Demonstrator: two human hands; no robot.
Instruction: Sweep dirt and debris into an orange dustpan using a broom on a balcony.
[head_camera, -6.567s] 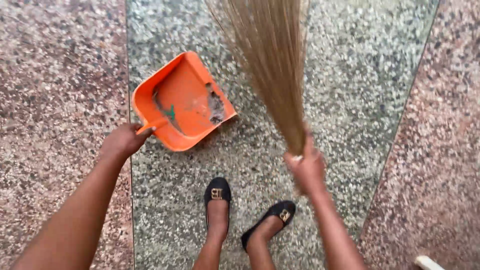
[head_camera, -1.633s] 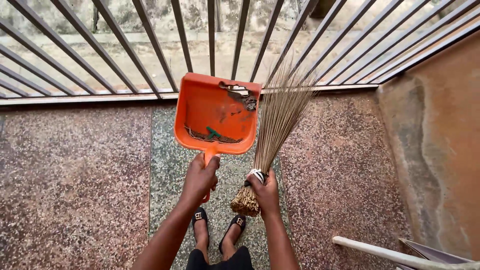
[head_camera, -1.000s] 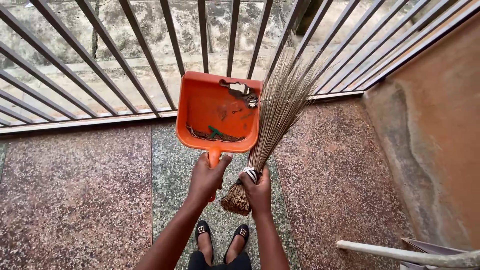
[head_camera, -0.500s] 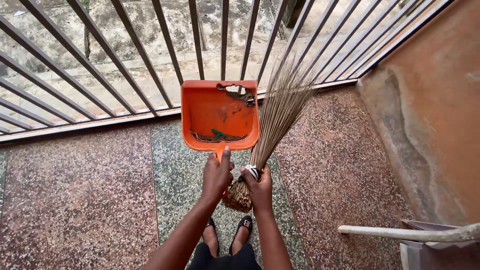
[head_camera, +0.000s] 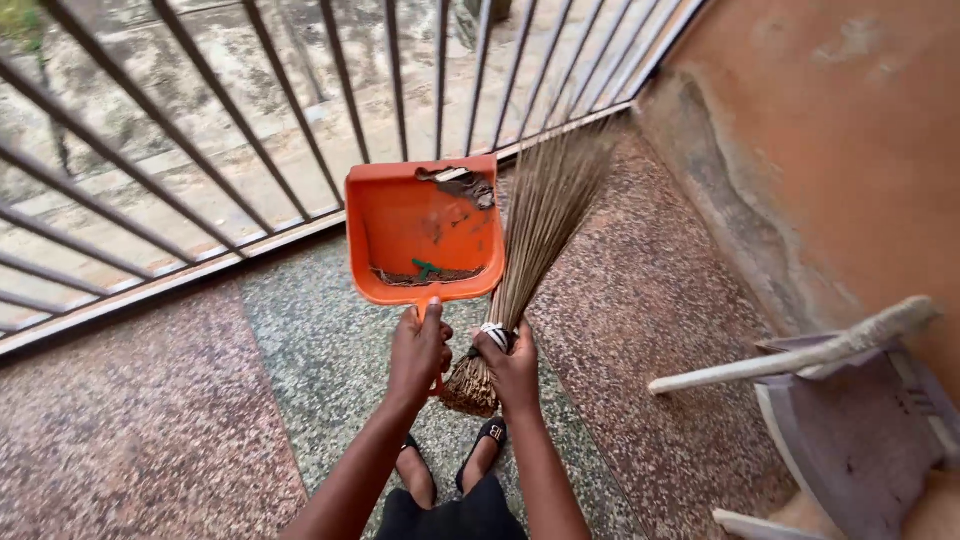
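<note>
- Nearest the viewer, two feet in black flat shoes (head_camera: 490, 432) stand on a speckled stone floor (head_camera: 200, 440), just below the two hands.
- The left hand (head_camera: 418, 350) has its fingers clenched round the short handle of an orange dustpan (head_camera: 425, 235), thumb lying along the top of the handle and pointing away.
- The right hand (head_camera: 512, 362), just beside the left and nearly touching it, has its fingers wrapped tight round the bound neck of a stick broom (head_camera: 535, 230), at a pale band of binding.
- The dustpan is held off the floor, just beyond the left fingertips. Its long axis runs straight away from the person: handle near, open lip far, towards the railing.
- It looks like light, stiff plastic, probably brittle, since the far right corner is broken through. The handle is the sound place to hold it. Kept level, it should keep its load.
- A line of dirt and a small green scrap (head_camera: 424, 268) lie against the pan's back wall, close to the left fingers.
- The broom's knotted butt hangs below the right fingers; its thin sticks fan up and away, leaning slightly right, alongside the pan's right edge. It looks light, the sticks springy and loose at the tips, firm only at the binding.
- To the right of the right fingers stands a pale plastic chair (head_camera: 850, 430).
- Farthest off, metal railing bars (head_camera: 250, 130) cross ahead, and an orange wall (head_camera: 850, 140) rises at the right.
</note>
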